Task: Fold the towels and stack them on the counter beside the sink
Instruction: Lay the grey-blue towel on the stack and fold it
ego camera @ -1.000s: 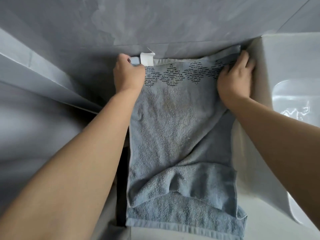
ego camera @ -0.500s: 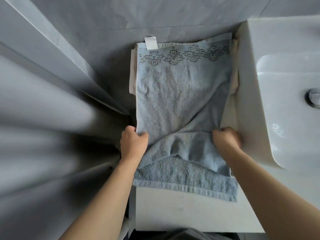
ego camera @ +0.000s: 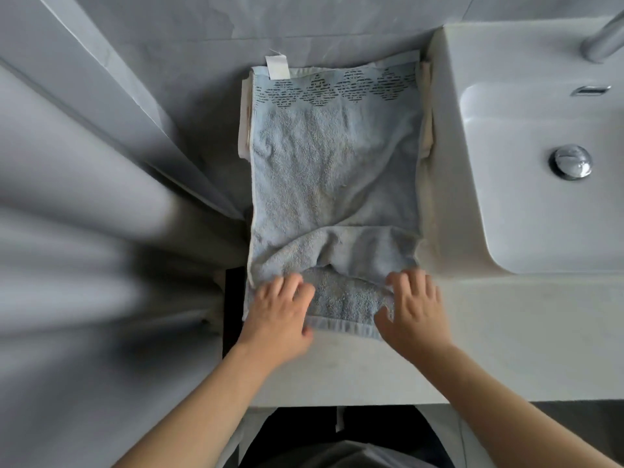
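Both hands, left hand point(ego camera: 278, 312) and right hand point(ego camera: 413, 310), press spread fingers on the blue towel point(ego camera: 334, 177) near its hem; the rumpled near fold could crease when folded over.

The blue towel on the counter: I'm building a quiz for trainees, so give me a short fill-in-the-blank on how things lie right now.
1. The blue towel lies on the counter to the ____ of the sink.
2. Both hands, left hand and right hand, rest on the towel's ____ end.
3. The white tag sits at the towel's ____ edge.

Missing words: left; near; far
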`<control>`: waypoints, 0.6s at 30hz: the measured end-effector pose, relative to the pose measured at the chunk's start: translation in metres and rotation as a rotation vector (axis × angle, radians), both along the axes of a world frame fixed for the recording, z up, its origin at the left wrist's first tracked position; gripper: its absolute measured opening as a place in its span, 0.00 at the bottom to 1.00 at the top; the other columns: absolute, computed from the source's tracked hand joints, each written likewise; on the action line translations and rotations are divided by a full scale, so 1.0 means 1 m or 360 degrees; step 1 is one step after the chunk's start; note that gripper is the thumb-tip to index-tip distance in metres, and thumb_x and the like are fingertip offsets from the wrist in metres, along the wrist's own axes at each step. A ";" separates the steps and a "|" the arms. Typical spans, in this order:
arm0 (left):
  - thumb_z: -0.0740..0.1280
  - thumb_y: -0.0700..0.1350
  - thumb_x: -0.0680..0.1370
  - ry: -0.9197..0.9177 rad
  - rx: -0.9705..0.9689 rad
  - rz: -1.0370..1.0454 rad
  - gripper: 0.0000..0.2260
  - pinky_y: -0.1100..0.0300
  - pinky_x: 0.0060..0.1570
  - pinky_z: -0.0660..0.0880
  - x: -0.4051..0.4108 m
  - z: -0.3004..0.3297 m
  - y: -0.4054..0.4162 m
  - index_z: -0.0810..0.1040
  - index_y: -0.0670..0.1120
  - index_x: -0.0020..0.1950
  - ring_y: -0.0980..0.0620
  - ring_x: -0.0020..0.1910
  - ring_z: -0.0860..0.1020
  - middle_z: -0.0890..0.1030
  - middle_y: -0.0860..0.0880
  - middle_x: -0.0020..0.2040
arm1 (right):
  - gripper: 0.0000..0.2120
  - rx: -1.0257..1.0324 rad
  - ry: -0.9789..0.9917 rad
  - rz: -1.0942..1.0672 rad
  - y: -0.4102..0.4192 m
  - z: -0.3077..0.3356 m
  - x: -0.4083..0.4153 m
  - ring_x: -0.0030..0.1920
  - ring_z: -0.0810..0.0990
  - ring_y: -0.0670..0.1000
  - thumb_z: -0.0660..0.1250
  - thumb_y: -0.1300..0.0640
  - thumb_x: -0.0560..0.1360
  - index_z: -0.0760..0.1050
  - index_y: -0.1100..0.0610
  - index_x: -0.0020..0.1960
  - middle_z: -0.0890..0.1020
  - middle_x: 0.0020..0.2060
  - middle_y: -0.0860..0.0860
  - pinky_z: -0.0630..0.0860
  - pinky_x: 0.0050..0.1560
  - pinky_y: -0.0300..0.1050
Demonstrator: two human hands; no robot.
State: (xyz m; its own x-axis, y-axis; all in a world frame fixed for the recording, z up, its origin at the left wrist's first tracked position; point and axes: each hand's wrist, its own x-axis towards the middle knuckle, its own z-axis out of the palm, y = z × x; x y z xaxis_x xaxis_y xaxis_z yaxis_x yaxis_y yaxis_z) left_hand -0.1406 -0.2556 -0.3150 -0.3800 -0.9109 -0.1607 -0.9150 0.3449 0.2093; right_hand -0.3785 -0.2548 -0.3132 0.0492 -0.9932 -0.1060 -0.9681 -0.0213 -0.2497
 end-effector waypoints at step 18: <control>0.61 0.37 0.77 -0.0420 0.0134 0.0162 0.11 0.53 0.43 0.67 -0.045 0.043 0.071 0.68 0.46 0.58 0.44 0.55 0.77 0.78 0.46 0.54 | 0.13 0.0828 0.0537 0.0588 0.051 0.060 -0.036 0.43 0.75 0.55 0.58 0.65 0.74 0.71 0.54 0.55 0.78 0.46 0.51 0.70 0.42 0.44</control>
